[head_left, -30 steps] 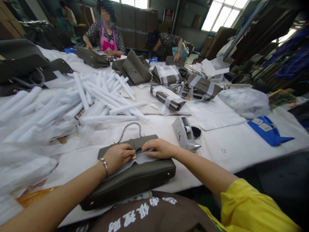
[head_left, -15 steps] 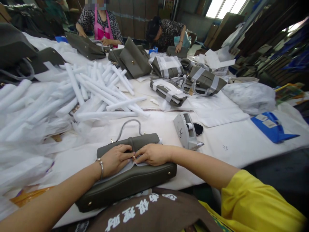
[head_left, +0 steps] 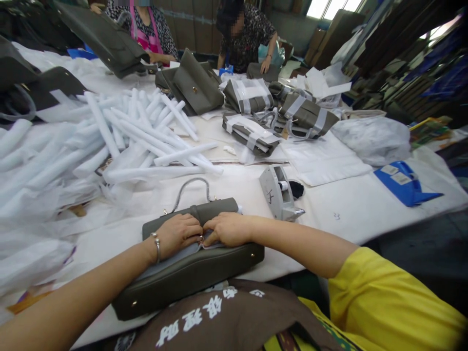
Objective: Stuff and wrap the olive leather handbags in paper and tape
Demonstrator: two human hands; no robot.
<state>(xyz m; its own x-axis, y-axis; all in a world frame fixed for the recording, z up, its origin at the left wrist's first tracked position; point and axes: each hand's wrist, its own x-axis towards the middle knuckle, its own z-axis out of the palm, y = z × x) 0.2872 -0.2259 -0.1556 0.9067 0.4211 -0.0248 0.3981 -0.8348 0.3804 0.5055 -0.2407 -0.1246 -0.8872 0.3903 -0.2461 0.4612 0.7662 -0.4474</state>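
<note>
A dark olive handbag [head_left: 204,278] lies in front of me with its base toward my body and its looped handle [head_left: 190,180] pointing away. At its middle is a small gold-coloured clasp [head_left: 201,238], partly covered by fingers. Bent fingers of my left hand [head_left: 178,234] press in from the left, tips at the clasp. From the right, my right hand [head_left: 228,229] curls its thumb and fingers on the bag beside the clasp. Whitish wrapping shows beneath both hands. The fingertips' exact grip is partly hidden.
A grey tape dispenser [head_left: 276,192] stands right of the bag, a blue one [head_left: 404,183] farther right. White paper rolls [head_left: 139,126] pile up at the left. Several wrapped olive bags [head_left: 250,134] lie beyond. Two co-workers handle bags across the table [head_left: 325,204].
Both my hands stay at the clasp, with fingers more bent and closer together. Across the table, the co-worker in the pink apron has lifted an olive bag. The view has shifted slightly.
</note>
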